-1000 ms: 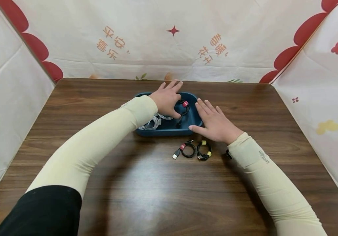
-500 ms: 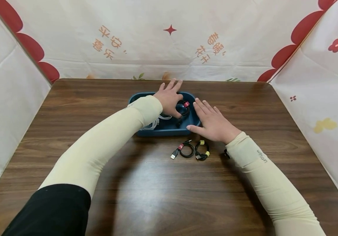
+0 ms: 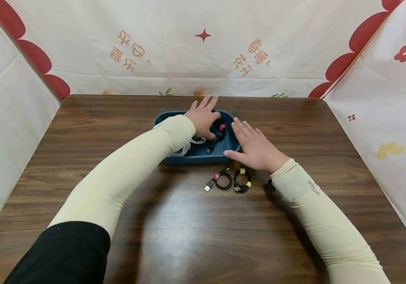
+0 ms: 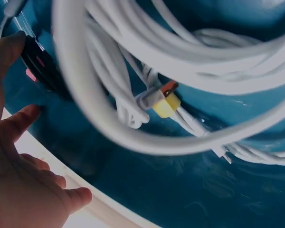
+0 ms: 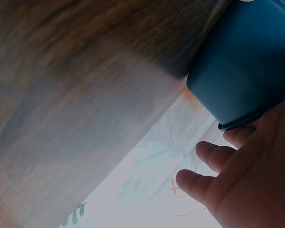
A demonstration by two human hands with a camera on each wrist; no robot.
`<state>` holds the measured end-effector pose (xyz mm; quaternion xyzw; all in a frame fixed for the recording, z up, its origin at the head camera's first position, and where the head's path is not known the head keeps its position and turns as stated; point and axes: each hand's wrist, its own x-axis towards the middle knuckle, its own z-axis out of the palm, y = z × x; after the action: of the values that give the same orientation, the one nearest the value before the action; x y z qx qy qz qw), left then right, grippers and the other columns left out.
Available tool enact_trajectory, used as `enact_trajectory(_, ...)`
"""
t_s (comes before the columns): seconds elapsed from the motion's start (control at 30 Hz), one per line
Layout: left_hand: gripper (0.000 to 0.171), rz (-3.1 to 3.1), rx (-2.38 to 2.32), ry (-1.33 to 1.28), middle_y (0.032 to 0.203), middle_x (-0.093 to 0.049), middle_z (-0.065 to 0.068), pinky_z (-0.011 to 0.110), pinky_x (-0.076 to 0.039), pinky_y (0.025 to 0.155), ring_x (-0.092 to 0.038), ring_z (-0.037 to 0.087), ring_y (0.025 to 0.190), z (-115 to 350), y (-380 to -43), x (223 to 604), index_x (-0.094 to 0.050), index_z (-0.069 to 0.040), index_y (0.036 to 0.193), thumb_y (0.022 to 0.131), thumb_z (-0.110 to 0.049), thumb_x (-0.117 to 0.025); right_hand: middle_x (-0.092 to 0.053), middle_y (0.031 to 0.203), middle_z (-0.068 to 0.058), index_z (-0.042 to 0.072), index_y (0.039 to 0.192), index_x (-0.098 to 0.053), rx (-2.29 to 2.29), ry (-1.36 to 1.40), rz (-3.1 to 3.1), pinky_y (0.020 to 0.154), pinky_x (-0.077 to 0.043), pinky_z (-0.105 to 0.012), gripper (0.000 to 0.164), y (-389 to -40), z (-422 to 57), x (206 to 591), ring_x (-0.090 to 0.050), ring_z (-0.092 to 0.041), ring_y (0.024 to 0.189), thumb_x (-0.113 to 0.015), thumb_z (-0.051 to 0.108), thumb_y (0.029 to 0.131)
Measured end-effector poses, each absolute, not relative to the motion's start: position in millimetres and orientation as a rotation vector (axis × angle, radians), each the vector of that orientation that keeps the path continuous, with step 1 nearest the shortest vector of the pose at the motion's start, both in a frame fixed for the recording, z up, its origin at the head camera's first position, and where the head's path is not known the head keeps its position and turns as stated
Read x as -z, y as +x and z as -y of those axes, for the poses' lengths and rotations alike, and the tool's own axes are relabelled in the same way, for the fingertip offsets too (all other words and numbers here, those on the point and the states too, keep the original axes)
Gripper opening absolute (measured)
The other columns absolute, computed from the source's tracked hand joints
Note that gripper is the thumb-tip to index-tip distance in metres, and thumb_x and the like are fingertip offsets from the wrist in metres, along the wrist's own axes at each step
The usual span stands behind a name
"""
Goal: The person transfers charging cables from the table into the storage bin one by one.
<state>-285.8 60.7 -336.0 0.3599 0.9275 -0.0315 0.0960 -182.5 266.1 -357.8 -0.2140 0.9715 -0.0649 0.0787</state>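
A dark blue tray [image 3: 196, 159] stands near the back of the table. My left hand [image 3: 202, 120] reaches over it with fingers spread, and its thumb touches a coiled black cable with a red tie [image 3: 222, 127] inside. In the left wrist view, that black cable [image 4: 47, 71] lies beside the thumb, while looped white cables [image 4: 133, 47], one with a yellow tie, fill the foreground. My right hand [image 3: 257, 152] lies with straight fingers against the tray's right end. In the right wrist view, its fingers are at the tray's outer rim [image 5: 251, 116].
Two coiled black cables lie on the table in front of the tray: one with a red tie [image 3: 224, 180], one with yellow ties [image 3: 243, 181]. The brown wooden table [image 3: 189, 236] is enclosed by printed white cloth [image 3: 203, 59] at the back and sides.
In the tray, the black cable has turned slightly and its plug end has shifted to the left. The head view has shifted a little; both hands otherwise keep about the same place.
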Motion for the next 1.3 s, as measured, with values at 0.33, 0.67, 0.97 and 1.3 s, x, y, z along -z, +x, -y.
enact_trajectory(0.33, 0.069, -2.706, 0.081, 1.107, 0.165, 0.007, 0.014, 0.059, -0.013, 0.116, 0.008, 0.035, 0.150, -50, -279, 324, -0.043, -0.020, 0.151, 0.092, -0.045, -0.069, 0.003, 0.166, -0.007, 0.005, 0.160, -0.008, 0.195, -0.639, -2.903, 0.115, -0.013, -0.061, 0.098, -182, -266, 357, -0.004, -0.034, 0.151, -0.036, 0.073, 0.095)
enact_trajectory(0.67, 0.063, -2.718, -0.062, 1.178, 0.166, 0.003, 0.013, 0.058, -0.009, 0.117, 0.006, 0.035, 0.151, -35, -263, 306, -0.045, -0.019, 0.150, 0.095, -0.046, -0.062, 0.002, 0.166, -0.007, 0.005, 0.160, -0.009, 0.198, -0.642, -2.904, 0.115, -0.013, -0.061, 0.097, -182, -266, 357, -0.004, -0.033, 0.151, -0.036, 0.072, 0.095)
enact_trajectory(0.97, 0.062, -2.722, -0.234, 1.269, 0.166, 0.003, 0.012, 0.059, -0.010, 0.116, 0.008, 0.033, 0.151, -11, -233, 295, -0.047, -0.020, 0.148, 0.095, -0.047, -0.063, 0.003, 0.166, -0.008, 0.005, 0.160, -0.007, 0.195, -0.640, -2.895, 0.115, -0.014, -0.061, 0.098, -182, -266, 358, -0.004, -0.034, 0.151, -0.035, 0.073, 0.095)
enact_trajectory(1.3, 0.062, -2.751, -0.294, 1.388, 0.166, -0.004, 0.014, 0.059, -0.013, 0.116, 0.009, 0.033, 0.150, 3, -180, 297, -0.052, -0.018, 0.145, 0.093, -0.051, -0.063, 0.001, 0.166, -0.009, 0.004, 0.159, -0.009, 0.201, -0.655, -2.905, 0.114, -0.015, -0.062, 0.097, -183, -265, 358, -0.007, -0.035, 0.151, -0.036, 0.071, 0.096)
